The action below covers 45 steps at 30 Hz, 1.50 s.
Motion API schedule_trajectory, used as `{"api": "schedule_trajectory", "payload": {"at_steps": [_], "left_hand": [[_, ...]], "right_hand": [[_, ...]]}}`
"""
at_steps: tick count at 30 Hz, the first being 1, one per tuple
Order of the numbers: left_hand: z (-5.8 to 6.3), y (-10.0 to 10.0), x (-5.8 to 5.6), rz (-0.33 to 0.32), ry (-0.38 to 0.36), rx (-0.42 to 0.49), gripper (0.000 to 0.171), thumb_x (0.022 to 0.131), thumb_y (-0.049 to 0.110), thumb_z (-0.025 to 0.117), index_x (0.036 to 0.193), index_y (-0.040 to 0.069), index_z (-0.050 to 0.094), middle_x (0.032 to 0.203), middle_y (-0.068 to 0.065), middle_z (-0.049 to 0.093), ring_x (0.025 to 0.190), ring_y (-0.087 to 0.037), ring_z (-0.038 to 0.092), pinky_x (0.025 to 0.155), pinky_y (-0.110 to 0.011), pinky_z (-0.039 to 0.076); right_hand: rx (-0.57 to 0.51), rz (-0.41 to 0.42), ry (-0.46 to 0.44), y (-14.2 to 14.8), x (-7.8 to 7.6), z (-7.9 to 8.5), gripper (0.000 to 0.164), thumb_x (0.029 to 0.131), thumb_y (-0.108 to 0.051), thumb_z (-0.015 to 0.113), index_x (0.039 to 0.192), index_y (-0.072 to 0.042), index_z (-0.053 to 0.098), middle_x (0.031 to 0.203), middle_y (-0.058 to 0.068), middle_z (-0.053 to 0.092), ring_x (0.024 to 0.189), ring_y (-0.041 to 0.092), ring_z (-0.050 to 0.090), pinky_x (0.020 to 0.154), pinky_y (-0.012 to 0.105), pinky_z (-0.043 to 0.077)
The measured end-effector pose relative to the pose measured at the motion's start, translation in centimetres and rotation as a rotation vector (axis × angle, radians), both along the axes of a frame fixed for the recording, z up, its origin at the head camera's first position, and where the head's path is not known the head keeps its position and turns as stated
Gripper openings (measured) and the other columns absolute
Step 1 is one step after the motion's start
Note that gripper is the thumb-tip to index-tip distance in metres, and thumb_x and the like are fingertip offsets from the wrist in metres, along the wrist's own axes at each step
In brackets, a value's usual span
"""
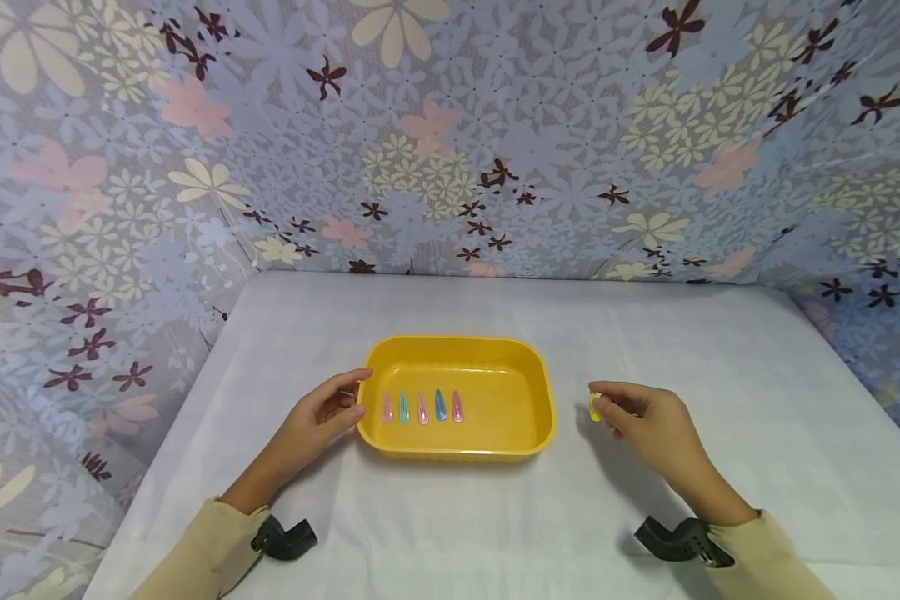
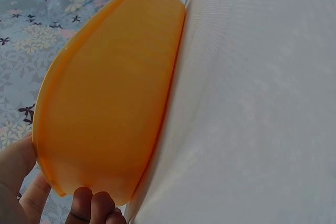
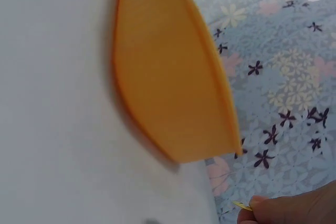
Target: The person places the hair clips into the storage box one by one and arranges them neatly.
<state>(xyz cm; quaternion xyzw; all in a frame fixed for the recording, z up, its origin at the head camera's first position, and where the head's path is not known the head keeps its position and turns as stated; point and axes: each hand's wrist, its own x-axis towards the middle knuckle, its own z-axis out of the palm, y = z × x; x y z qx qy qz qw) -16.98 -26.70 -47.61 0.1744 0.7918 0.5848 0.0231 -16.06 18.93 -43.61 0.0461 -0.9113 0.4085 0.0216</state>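
Note:
A yellow plastic tray (image 1: 495,454) stands on the white-covered table. Inside, toward its left side, several snap hair clips lie in a row: pink ones, a teal clip (image 1: 403,408) and a blue clip (image 1: 440,405). My left hand (image 1: 317,421) holds the tray's left end, with the thumb and index finger at the rim; other fingertips (image 2: 100,205) are bent against the end wall in the left wrist view. Right of the tray, apart from it, my right hand (image 1: 648,421) pinches a yellow hair clip (image 1: 594,407) between thumb and index finger, above the cloth.
White cloth (image 1: 450,525) covers the table around the tray. A flower-patterned fabric (image 1: 450,142) hangs behind and along the sides. Black wrist mounts (image 1: 285,540) sit at both sleeve cuffs.

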Motion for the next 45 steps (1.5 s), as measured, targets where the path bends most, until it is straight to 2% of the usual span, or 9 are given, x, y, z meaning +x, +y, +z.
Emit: {"api": "schedule_trajectory", "payload": {"at_steps": [6,12,17,22,32,35,41,45], "left_hand": [[0.1,0.0,-0.1,-0.013,0.003,0.004,0.047,0.1,0.012,0.067,0.146,0.012,0.055,0.117,-0.013,0.056,0.101,-0.023,0.057,0.088,-0.02,0.051],[0.2,0.0,0.0,-0.019,0.004,0.009,0.047,0.1,0.012,0.066,0.146,0.01,0.054,0.116,-0.014,0.056,0.101,-0.023,0.057,0.086,-0.021,0.051],[0.2,0.0,0.1,-0.012,-0.002,0.001,0.047,0.1,0.014,0.067,0.146,0.013,0.055,0.116,-0.013,0.056,0.101,-0.023,0.056,0.087,-0.021,0.05],[0.1,0.0,0.1,-0.011,-0.002,-0.001,0.048,0.1,0.014,0.067,0.146,0.014,0.055,0.117,-0.012,0.056,0.101,-0.024,0.056,0.087,-0.021,0.05],[0.1,-0.1,0.0,-0.016,0.003,0.009,0.048,0.1,0.012,0.067,0.146,0.013,0.055,0.116,-0.011,0.055,0.103,-0.022,0.056,0.088,-0.02,0.05],[0.2,0.0,0.1,-0.018,0.0,0.014,0.048,0.1,0.011,0.066,0.147,0.013,0.055,0.116,-0.012,0.055,0.103,-0.022,0.056,0.088,-0.02,0.05],[0.4,0.0,0.2,-0.012,-0.01,0.0,0.048,0.1,0.012,0.067,0.146,0.012,0.055,0.12,-0.012,0.055,0.102,-0.023,0.055,0.088,-0.02,0.049],[0.3,0.0,0.1,-0.009,-0.01,-0.003,0.047,0.1,0.013,0.067,0.146,0.012,0.055,0.121,-0.012,0.055,0.102,-0.023,0.055,0.089,-0.02,0.049]], "right_hand": [[-0.045,0.013,0.023,-0.8,-0.5,1.4,0.035,0.1,-0.031,0.069,0.128,-0.01,0.072,0.101,0.006,0.074,0.076,0.027,0.069,0.066,0.033,0.059],[-0.062,0.017,0.029,-2.0,-1.4,2.4,0.034,0.1,-0.033,0.069,0.128,-0.014,0.072,0.1,0.004,0.074,0.077,0.027,0.069,0.068,0.035,0.059],[-0.113,0.039,0.004,-3.5,-2.4,3.7,0.035,0.099,-0.034,0.069,0.128,-0.015,0.072,0.105,0.005,0.074,0.081,0.029,0.07,0.072,0.033,0.06],[-0.147,0.082,-0.042,-5.3,-3.1,4.3,0.032,0.099,-0.027,0.07,0.128,-0.012,0.072,0.108,0.007,0.074,0.082,0.029,0.07,0.073,0.036,0.06],[-0.199,0.153,-0.077,-8.7,-4.6,3.9,0.025,0.098,-0.016,0.072,0.121,-0.008,0.075,0.095,0.009,0.073,0.077,0.024,0.066,0.072,0.038,0.06],[-0.195,0.191,-0.097,-9.8,-4.9,3.5,0.025,0.097,-0.014,0.072,0.119,-0.004,0.075,0.092,0.008,0.073,0.074,0.023,0.065,0.071,0.039,0.06],[-0.125,0.254,-0.103,-11.7,-5.3,2.6,0.024,0.095,-0.013,0.074,0.116,0.0,0.076,0.09,0.005,0.074,0.07,0.018,0.065,0.063,0.031,0.056],[-0.024,0.273,-0.067,-12.8,-5.7,1.8,0.022,0.094,-0.014,0.075,0.112,-0.003,0.078,0.093,0.003,0.075,0.075,0.014,0.066,0.068,0.03,0.054]]}}
